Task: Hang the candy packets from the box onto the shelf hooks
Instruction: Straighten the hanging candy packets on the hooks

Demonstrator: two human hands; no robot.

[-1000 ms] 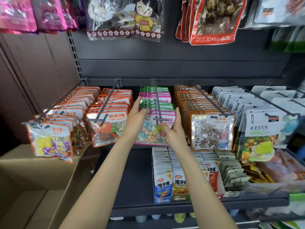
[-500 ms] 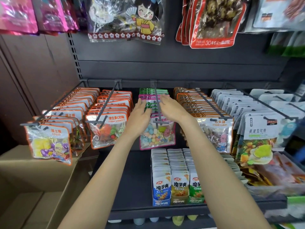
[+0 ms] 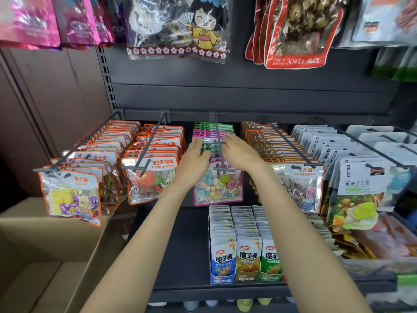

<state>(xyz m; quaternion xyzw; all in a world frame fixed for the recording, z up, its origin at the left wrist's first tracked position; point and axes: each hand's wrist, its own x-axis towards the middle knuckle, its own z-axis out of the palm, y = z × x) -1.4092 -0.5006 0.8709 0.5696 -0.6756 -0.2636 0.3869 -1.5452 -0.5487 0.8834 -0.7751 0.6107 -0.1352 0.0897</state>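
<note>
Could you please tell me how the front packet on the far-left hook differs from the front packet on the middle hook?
The far-left front packet has an orange border; the middle front packet has a pink one. The far-left one shows yellow and purple sweets, the middle one pastel balls. Both have clear windows and a cartoon figure.

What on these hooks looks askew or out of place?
The front sugar packet on the far-left hook hangs tilted, its right side lower, while the other front packets hang about level. The middle hook mixes green and pink packets; both hands rest on them. Nothing looks spilled or torn.
</note>
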